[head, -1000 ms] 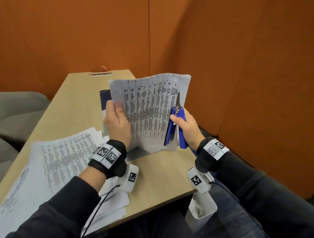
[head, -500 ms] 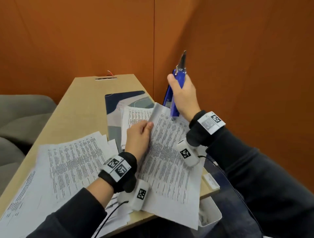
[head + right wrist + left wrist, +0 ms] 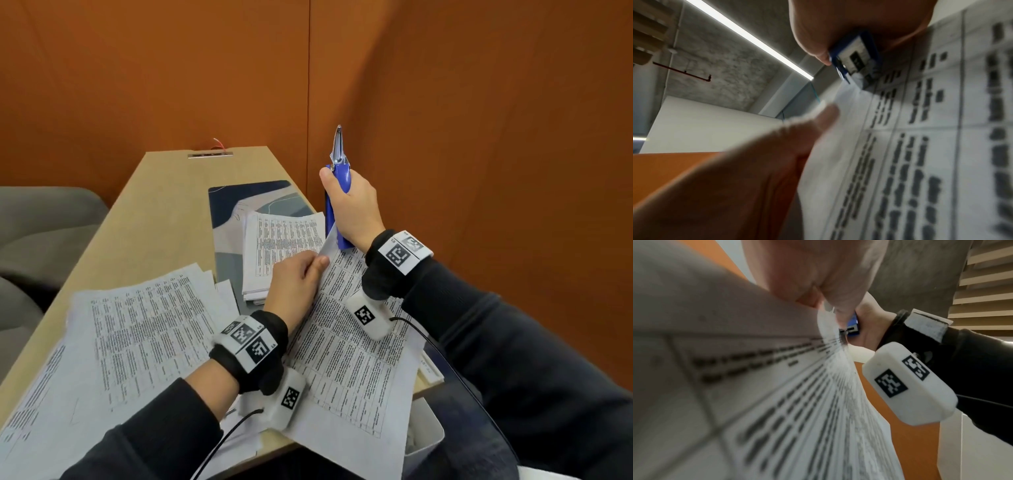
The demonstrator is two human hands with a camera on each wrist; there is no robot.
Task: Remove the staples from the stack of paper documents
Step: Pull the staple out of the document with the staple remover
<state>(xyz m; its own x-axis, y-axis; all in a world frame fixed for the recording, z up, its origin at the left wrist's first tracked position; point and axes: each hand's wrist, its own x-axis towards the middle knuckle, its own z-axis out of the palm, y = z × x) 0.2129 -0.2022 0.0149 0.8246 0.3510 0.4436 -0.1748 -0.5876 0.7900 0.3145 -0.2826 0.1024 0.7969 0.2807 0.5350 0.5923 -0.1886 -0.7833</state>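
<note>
My left hand (image 3: 301, 274) pinches the top corner of a printed paper document (image 3: 352, 359) that lies tilted over the table's near right edge. In the left wrist view the same document (image 3: 777, 402) runs away under my left hand (image 3: 826, 293). My right hand (image 3: 352, 209) grips a blue staple remover (image 3: 337, 185) upright, its metal tip pointing up, just beyond that corner. From the right wrist, the staple remover (image 3: 855, 58) shows butt end on, close above the document (image 3: 920, 146). A small stack of documents (image 3: 281, 246) lies behind my left hand.
Loose printed sheets (image 3: 137, 342) are spread over the left of the wooden table (image 3: 154, 212). A dark patterned mat (image 3: 239, 198) lies under the small stack. A white bin (image 3: 424, 435) hangs below the table's near right edge. Orange walls (image 3: 479, 171) close in behind and right.
The document was held upright with the remover against it. It has since come down flat onto the table edge, and my right hand has lifted the remover clear, tip up.
</note>
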